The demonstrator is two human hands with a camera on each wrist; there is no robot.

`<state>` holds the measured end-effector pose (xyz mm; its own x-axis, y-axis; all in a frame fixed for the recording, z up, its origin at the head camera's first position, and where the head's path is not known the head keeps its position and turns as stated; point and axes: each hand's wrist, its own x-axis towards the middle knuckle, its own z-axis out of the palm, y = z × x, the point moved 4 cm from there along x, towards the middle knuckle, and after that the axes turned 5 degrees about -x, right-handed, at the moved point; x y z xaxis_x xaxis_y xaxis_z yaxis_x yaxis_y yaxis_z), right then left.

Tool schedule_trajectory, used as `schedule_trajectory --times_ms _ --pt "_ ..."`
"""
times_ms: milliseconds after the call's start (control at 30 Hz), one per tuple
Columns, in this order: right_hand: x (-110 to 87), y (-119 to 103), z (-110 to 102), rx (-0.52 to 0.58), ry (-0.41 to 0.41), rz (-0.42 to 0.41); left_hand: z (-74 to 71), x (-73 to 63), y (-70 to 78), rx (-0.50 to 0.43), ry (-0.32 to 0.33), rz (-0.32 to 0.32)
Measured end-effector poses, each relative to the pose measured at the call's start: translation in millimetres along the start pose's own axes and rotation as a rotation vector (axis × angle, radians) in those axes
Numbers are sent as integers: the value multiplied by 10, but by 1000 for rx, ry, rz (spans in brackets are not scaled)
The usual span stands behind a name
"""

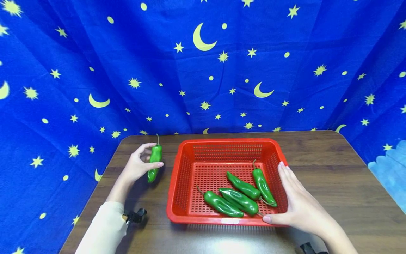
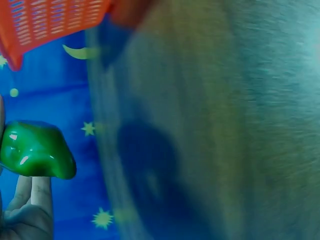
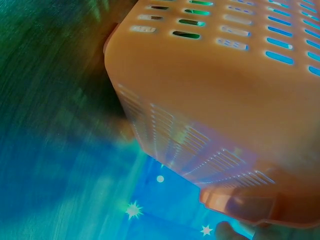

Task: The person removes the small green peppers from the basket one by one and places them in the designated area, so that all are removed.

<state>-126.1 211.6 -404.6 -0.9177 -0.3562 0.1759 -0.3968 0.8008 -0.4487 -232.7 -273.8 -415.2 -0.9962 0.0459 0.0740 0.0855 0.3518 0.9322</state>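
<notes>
In the head view my left hand (image 1: 138, 165) pinches a green pepper (image 1: 155, 155) between thumb and fingers, left of the basket. This pepper hangs roughly upright, stem up, over the table. The left wrist view shows its glossy end (image 2: 37, 150) with fingers (image 2: 40, 195) behind it. My right hand (image 1: 299, 201) rests at the near right corner of a red plastic basket (image 1: 222, 141), fingers stretched along the right rim and thumb on the front rim. Inside, several green peppers (image 1: 261, 185) lie toward the right and front.
The perforated basket stands on a brown wooden table (image 1: 336, 169). A blue cloth (image 1: 231, 70) with yellow moons and stars hangs behind and at both sides. A black strap piece (image 1: 136, 216) sticks out from the left sleeve (image 1: 104, 229).
</notes>
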Motion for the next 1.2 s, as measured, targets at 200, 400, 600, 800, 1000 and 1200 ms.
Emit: schedule_trajectory --times_ms 200,400,600,800,1000,1200 --pt "-4 -11 -10 -10 16 -14 65 -34 -186 -17 -51 -37" --pt "2 -2 -1 19 -47 47 111 -26 -318 16 -60 -67" --pt "3 -4 -11 29 -61 66 133 -47 -351 73 -71 -66" --pt "-7 -7 -5 26 -56 63 144 -51 -408 163 -71 -86" --pt "-1 -17 -9 21 -50 56 132 -54 -437 223 -37 -95" --pt "1 -21 -13 12 -38 43 109 -52 -483 321 0 -74"
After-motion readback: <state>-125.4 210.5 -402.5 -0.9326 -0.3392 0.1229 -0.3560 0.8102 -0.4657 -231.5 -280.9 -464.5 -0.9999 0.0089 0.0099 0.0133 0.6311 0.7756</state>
